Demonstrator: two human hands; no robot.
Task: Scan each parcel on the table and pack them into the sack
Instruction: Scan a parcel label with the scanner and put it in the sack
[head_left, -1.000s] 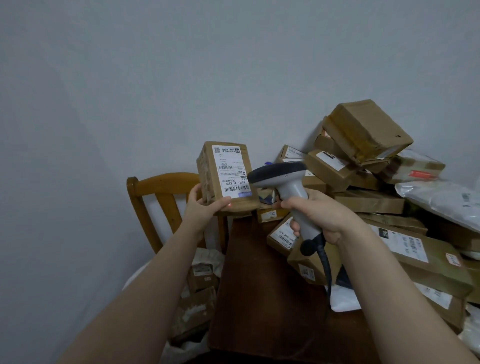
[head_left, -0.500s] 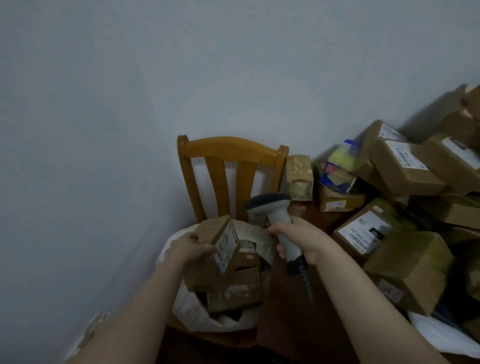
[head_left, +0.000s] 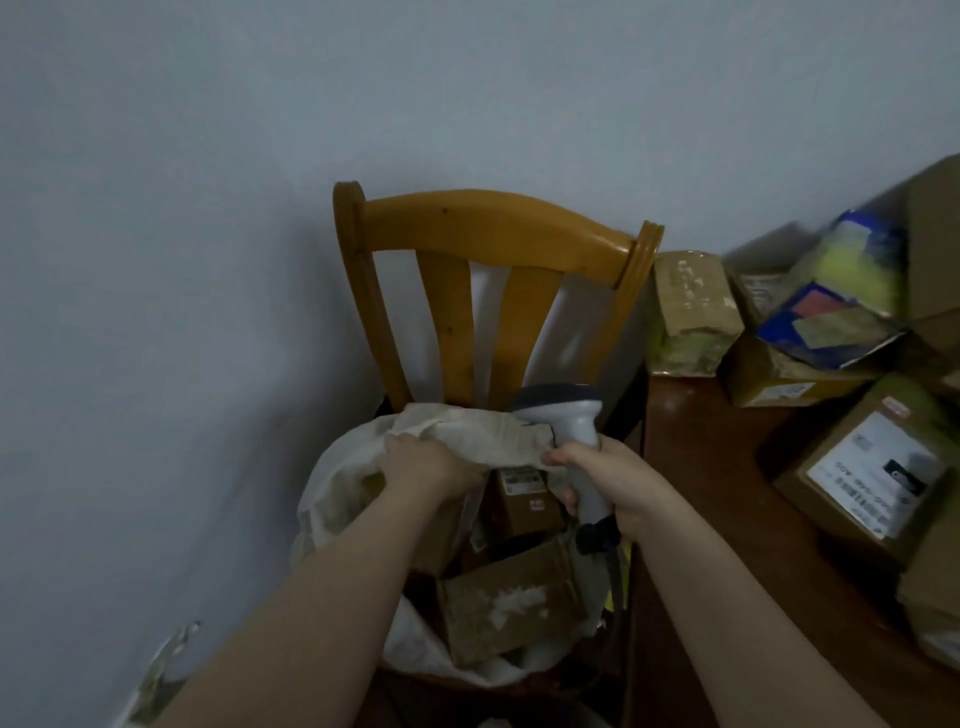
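Note:
A white cloth sack (head_left: 343, 483) sits open on a wooden chair's seat and holds several brown parcels, among them a labelled box (head_left: 524, 499) and a scuffed one (head_left: 509, 608). My left hand (head_left: 426, 462) reaches into the sack's mouth and grips a brown parcel (head_left: 441, 525) from above; its fingertips are hidden. My right hand (head_left: 608, 483) grips the handle of a grey barcode scanner (head_left: 566, 410) beside the sack's right rim. More parcels lie on the dark table (head_left: 727, 545) at the right, such as a labelled box (head_left: 872, 467).
The wooden chair (head_left: 493, 218) stands against a pale wall, left of the table. Along the table's far side are a taped brown box (head_left: 691, 312), a blue and yellow package (head_left: 841, 296) and more boxes stacked toward the right edge.
My left hand has lowered the parcel from above the sack into its mouth. My view has dropped and closed in on the chair. The scanner stays in my right hand.

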